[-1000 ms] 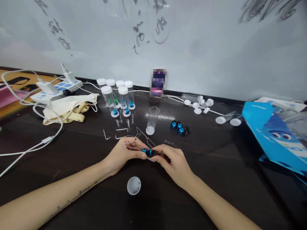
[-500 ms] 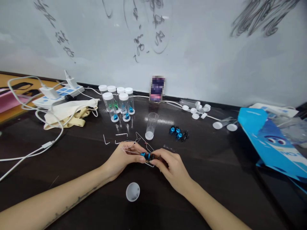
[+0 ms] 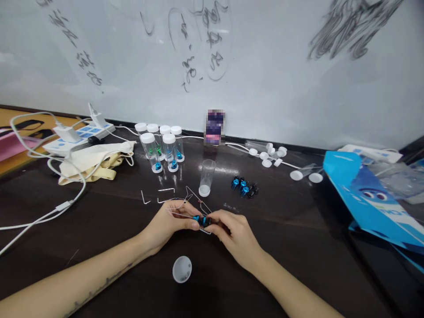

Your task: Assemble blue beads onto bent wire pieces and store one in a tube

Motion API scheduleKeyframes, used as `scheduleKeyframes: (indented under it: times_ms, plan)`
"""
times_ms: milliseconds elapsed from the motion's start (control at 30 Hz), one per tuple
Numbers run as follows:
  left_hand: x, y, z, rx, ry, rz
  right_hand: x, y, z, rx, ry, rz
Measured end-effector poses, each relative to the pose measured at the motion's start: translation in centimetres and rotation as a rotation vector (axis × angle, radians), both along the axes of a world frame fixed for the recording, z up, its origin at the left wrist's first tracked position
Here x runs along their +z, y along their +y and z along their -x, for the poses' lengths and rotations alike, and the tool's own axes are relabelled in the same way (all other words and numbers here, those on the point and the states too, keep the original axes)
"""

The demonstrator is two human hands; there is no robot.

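Between my two hands is a small blue-and-black part (image 3: 202, 220), with thin pale wires or cords around it. My left hand (image 3: 170, 223) pinches its left end between thumb and fingers. On the other end, the thumb and fingertips of my right hand (image 3: 233, 227) are closed. Just beyond, an open clear tube (image 3: 208, 174) stands on its white base. Several L-shaped hex keys (image 3: 166, 190) lie past my left hand. Farther right is a cluster of small blue and black parts (image 3: 243, 187). A small white cup (image 3: 182, 269), with little dark bits inside, sits nearer me.
Several capped clear tubes (image 3: 156, 154) holding blue or green parts stand at the back left. White caps (image 3: 266, 163) and loose tubes lie at the back right. A phone (image 3: 214, 128) leans against the whiteboard. Cables and a cloth bag (image 3: 89, 163) occupy the left, a blue package (image 3: 371, 194) the right.
The whole view has shifted slightly, so things on the table appear a little lower and farther left. Both hands still grip the blue-and-black part, with hardly any movement.
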State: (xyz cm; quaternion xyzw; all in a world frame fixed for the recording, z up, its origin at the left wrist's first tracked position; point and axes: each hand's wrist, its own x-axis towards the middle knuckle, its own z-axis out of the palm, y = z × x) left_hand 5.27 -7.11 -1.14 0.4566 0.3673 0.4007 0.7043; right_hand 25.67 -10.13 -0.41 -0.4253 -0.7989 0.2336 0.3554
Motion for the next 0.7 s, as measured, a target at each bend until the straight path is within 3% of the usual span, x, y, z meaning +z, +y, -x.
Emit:
scheduleKeyframes:
  times_ms: [533,700]
  plan:
    - [0.42,-0.11,-0.01,-0.018,-0.050,-0.038,-0.67,-0.06,-0.19,-0.015,0.037,-0.067]
    - [0.13,-0.01,-0.11,-0.036,-0.083,0.025,-0.73,-0.10,-0.18,-0.022,0.052,-0.082]
